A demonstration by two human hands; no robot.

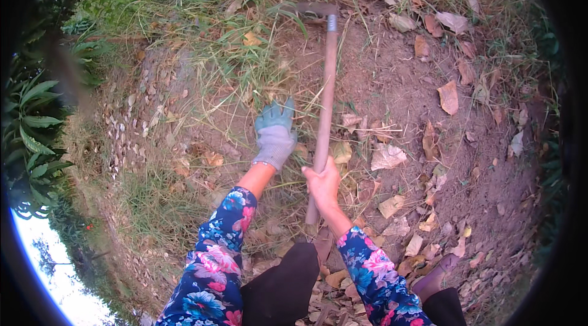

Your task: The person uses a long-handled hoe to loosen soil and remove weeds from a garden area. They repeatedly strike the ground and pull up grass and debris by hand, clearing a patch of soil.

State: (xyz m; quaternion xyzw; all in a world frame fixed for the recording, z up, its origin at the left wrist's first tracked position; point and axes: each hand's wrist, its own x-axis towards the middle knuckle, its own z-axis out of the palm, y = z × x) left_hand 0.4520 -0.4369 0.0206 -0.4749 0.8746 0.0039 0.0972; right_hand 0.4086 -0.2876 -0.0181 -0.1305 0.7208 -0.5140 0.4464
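My right hand (324, 183), bare, is closed around the lower part of a straight wooden handle (327, 91). At its far end a pale metal collar (331, 22) joins a dark metal blade (314, 8) set crosswise and pointing left. Grass partly covers the blade, so I cannot tell whether this tool is a hoe or a sickle. My left hand (274, 130) wears a knitted work glove with a green coated front. Its fingers are spread against the near edge of a clump of long grass (239, 59), left of the handle; the palm is hidden.
Bare brown soil (395, 82) strewn with dry leaves (388, 157) lies to the right. Leafy shrubs (39, 119) line the left edge. Below my hands are my dark-trousered knee (287, 280) and a purple shoe (436, 271). More dry grass (161, 206) grows at lower left.
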